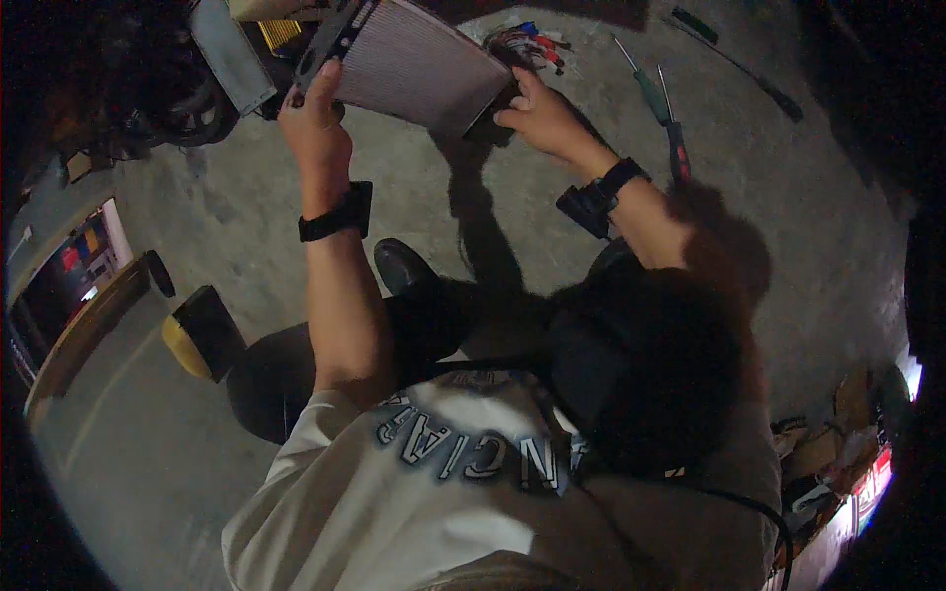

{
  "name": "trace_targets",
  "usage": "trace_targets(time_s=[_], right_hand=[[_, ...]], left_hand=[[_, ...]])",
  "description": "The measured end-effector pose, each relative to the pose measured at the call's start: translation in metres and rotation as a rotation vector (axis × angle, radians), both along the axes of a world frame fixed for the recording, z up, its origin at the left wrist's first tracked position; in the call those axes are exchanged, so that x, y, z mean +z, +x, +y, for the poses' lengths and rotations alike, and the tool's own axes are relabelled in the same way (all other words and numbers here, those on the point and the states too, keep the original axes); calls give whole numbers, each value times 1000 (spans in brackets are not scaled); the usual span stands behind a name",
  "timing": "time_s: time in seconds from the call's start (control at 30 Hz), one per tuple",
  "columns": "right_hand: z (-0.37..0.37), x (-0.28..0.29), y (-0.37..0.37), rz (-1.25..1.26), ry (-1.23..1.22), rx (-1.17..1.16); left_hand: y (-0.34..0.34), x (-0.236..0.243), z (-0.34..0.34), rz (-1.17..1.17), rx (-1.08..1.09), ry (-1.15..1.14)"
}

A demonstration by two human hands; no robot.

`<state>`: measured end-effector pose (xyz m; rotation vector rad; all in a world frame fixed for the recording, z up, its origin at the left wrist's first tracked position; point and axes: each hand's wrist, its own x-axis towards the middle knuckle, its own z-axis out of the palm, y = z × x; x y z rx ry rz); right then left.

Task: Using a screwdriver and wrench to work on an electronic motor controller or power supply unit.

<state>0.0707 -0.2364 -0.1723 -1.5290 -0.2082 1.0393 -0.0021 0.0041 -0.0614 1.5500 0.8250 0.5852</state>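
Observation:
A wide, flat grey panel with fine parallel ribs [424, 64], possibly a heat sink or a car amplifier's casing, is held up off the floor at the top of the view. My left hand [317, 128] is closed on its left end, where a dark strip with holes [340, 39] runs along the edge. The thumb lies on top and the other fingers go underneath, partly hidden. On the opposite end, my right hand [547, 118] pinches the panel's dark near-right corner. Both wrists wear black bands with small black devices.
Beyond my right hand lies a wire bundle with coloured ends [537, 44]. Further right are a green-handled screwdriver [650, 96], a red-and-black one [678, 153] and a long dark tool [744, 67]. A grey metal box [232, 59] and dark coils [187, 113] sit left.

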Motion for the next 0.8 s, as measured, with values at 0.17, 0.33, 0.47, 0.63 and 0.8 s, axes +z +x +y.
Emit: trace_targets(time_s=[0.17, 0.33, 0.47, 0.63, 0.8], right_hand=[[-13, -19, 15, -32, 19, -18], [-16, -1, 46, -364, -103, 151], [-8, 1, 48, -242, 83, 135], [-7, 37, 60, -215, 157, 122], [9, 72, 65, -196, 187, 134]], left_hand=[[-3, -27, 16, -25, 125, -282], [11, -48, 26, -70, 150, -491], [-10, -64, 56, 28, 127, -612], [-4, -55, 46, 332, 347, -859], [-34, -85, 54, 263, 280, -1091]])
